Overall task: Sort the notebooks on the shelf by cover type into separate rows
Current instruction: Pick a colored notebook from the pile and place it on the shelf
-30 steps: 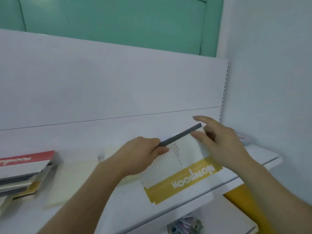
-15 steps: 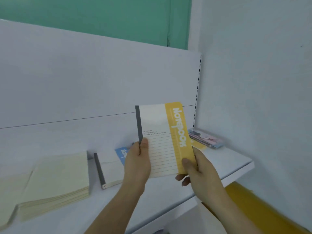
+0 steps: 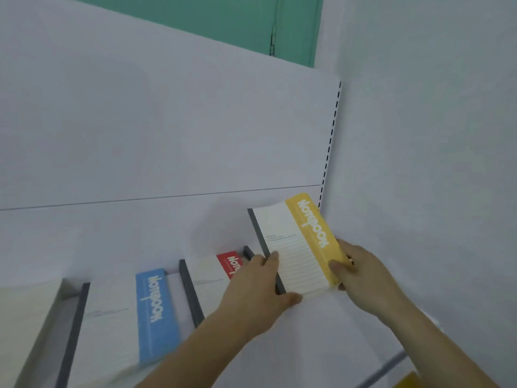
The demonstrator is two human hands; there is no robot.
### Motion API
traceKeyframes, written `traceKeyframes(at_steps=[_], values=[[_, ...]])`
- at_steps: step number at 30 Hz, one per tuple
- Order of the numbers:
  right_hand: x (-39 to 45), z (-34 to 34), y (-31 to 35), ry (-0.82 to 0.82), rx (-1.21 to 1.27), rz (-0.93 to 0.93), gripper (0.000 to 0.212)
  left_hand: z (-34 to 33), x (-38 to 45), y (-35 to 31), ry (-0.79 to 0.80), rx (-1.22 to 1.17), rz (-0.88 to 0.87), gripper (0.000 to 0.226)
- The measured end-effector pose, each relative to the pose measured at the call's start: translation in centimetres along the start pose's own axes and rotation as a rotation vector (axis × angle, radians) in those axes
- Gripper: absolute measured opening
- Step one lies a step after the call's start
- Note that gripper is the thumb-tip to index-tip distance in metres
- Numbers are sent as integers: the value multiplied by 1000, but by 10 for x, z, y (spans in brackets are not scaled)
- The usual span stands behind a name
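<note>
- Standing behind everything is a big white back panel (image 3: 167, 121) with a thin dark line across it, and a green wall (image 3: 223, 15) shows above it.
- On the right is a plain grey-white side wall (image 3: 433, 135), and a strip of small black slots (image 3: 330, 141) runs down where it meets the panel.
- Below is the white shelf (image 3: 321, 340), a flat top with a grey front edge at the lower right.
- A cream stack of paper (image 3: 25, 317) lies at the far left of the shelf.
- Next to it lies a blue notebook (image 3: 156, 312) with a dark spine.
- A red notebook (image 3: 221, 270) lies just right of the blue one, partly hidden by a hand.
- The yellow notebook (image 3: 302, 245) is at the right end of the shelf, near the corner, tilted up off it.
- The left hand (image 3: 257, 292) pinches its dark spine side, thumb on the cover.
- The right hand (image 3: 363, 273) grips its yellow edge, thumb on top, fingers curled under.
</note>
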State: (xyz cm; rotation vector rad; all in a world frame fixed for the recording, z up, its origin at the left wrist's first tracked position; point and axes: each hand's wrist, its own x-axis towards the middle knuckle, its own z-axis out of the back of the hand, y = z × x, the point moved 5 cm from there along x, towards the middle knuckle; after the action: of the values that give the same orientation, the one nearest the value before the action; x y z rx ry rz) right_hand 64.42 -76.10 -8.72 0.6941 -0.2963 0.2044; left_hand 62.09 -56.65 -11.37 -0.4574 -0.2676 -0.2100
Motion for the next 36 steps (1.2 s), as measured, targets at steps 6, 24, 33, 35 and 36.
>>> traceKeyframes(at_steps=[6,24,33,35,36], values=[[44,-12,-34,117,-314,232,45,-24,31,-3,18,209,40,48],[92,-57,-102,439,-643,681,125,-72,35,-4,79,458,251,60],[110,-48,-87,602,-637,660,81,-62,49,-7,212,389,315,44],[114,-50,-86,617,-627,642,84,-61,51,-6,240,340,346,47],[116,-51,-87,622,-619,637,86,-61,51,-6,262,326,357,50]])
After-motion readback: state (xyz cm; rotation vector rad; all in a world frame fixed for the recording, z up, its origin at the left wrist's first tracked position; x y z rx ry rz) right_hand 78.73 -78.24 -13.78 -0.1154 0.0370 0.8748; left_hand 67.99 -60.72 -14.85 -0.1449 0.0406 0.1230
